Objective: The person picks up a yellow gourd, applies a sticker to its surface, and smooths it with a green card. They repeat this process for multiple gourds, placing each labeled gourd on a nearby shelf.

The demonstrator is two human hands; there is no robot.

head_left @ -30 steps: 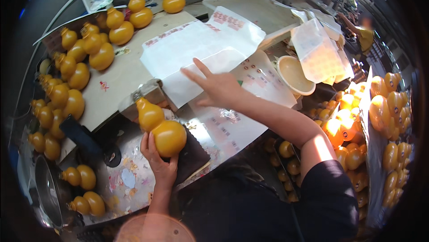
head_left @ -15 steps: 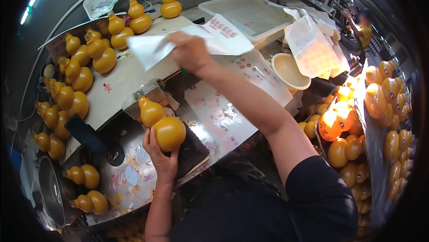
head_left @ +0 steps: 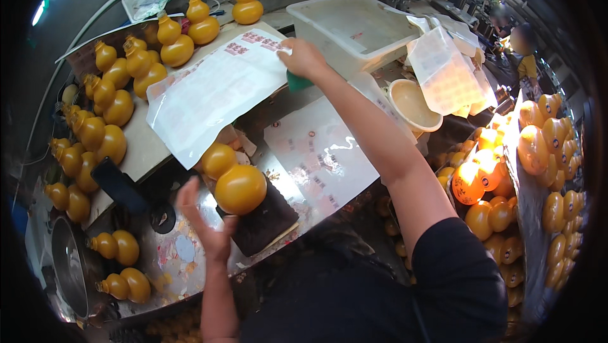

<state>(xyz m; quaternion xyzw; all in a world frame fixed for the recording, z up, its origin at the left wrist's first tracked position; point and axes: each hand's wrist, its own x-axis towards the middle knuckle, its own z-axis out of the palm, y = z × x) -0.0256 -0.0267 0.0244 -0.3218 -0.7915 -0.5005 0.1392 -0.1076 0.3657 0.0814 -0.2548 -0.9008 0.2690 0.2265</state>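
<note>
My right hand (head_left: 303,60) pinches the far right corner of a large white decal sheet (head_left: 218,90) with red printed patches. The sheet spreads over a pale board, and its near corner hides the neck of a yellow gourd-shaped bottle (head_left: 240,189). That bottle lies tilted on a dark pad (head_left: 269,224) in front of me. Just left of the bottle is my left hand (head_left: 206,223), open, fingers apart; whether its thumb touches the bottle I cannot tell. A second decal sheet (head_left: 304,137) lies flat on the metal table beneath my right forearm.
Several gourd bottles (head_left: 120,109) line the pale board (head_left: 142,147). A phone (head_left: 114,175) on a stand and a metal basin (head_left: 66,267) are at left. Beyond my right arm are a plastic tub (head_left: 354,26), a cream bowl (head_left: 415,106) and stacked gourds (head_left: 484,216). People stand far right.
My right hand has moved right and slightly up, and the sheet now lies spread toward the bottle. My left hand has let go of the bottle and shifted left.
</note>
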